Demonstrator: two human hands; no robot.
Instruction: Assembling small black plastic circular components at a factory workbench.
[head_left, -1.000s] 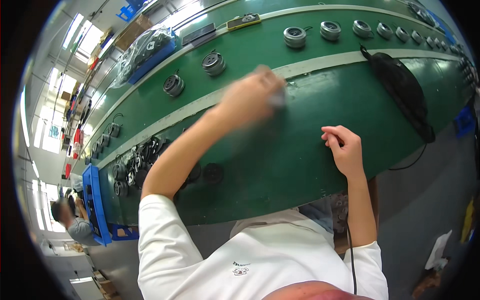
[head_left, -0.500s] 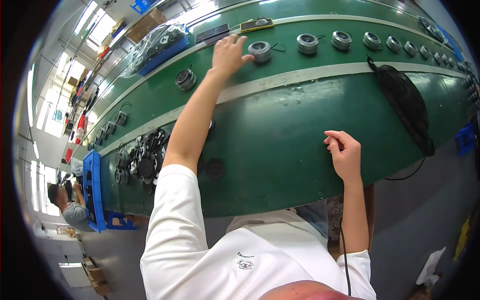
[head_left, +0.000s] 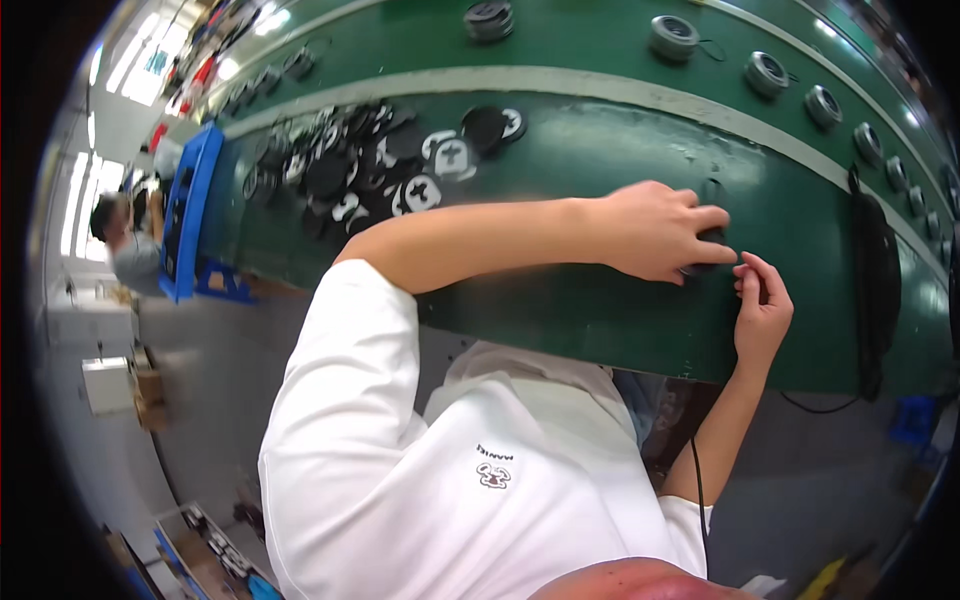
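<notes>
Busy workshop, long green bench [head_left: 560,315] directly under the grip; beyond it, past a pale strip [head_left: 600,86], silver round units [head_left: 675,38] in a spaced row. Well left of the grip, a heap of black & white discs [head_left: 330,178], then a blue tray [head_left: 190,215] & a co-worker [head_left: 138,255]; well right, a long black pouch [head_left: 873,290]. L hand [head_left: 658,232] closed palm-down over a dark round part [head_left: 712,236], on or just above the bench, w/ fingers bent across top & near side; too covered to tell exact contact. R hand [head_left: 765,305] just beside L fingertips, nearer the body, loosely curled; can't tell whether pinching anything. As for handling: prob. stiff, compact, fairly dense for its bulk, so no worry re squashing. Prob. a bit slick round the curved side, esp. w/ only fingertips on it. Best held from above, thumb & fingers on opposite sides of the rim, low enough to get under any lip. Steady w/ R hand at the exposed side; avoid pressing mid-face, poss. more delicate than the rim.
</notes>
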